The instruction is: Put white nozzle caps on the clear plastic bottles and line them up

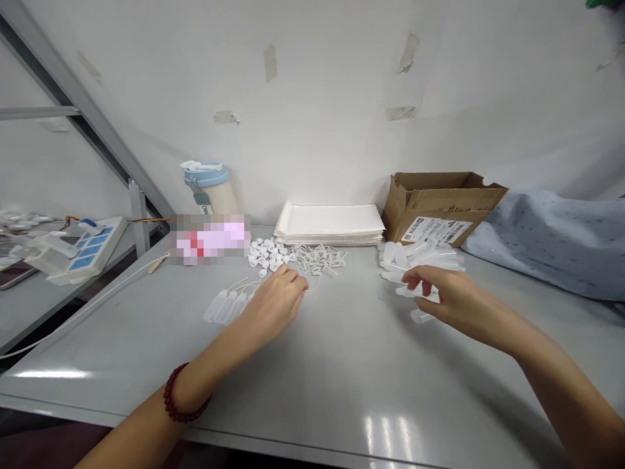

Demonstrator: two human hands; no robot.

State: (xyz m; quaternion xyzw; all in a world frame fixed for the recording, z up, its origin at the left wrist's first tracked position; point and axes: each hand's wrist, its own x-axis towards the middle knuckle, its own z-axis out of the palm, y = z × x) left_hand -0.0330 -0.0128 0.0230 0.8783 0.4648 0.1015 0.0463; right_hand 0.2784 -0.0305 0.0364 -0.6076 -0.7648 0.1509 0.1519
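Note:
My left hand [278, 296] is closed, and a thin white cord [315, 284] sticks out to the right from its fingertips. What else lies inside those fingers is hidden. Just beyond the hand are a pile of small white caps [267, 254] and a heap of short white cords [319, 258]. Partly behind my left wrist, several translucent tubes with cords [227, 306] lie side by side. On the right, my right hand [446, 290] hovers over a pile of loose translucent tubes [427, 254], thumb and fingers apart. Whether its fingertips touch a tube is unclear.
A stack of white sheets or envelopes [329, 223] lies by the wall, left of an open cardboard box [439, 202]. A blue-lidded cup [208, 185] stands at the back left. Blue cloth [551, 234] covers the right rear. A white cable [88, 312] crosses the grey table [312, 391].

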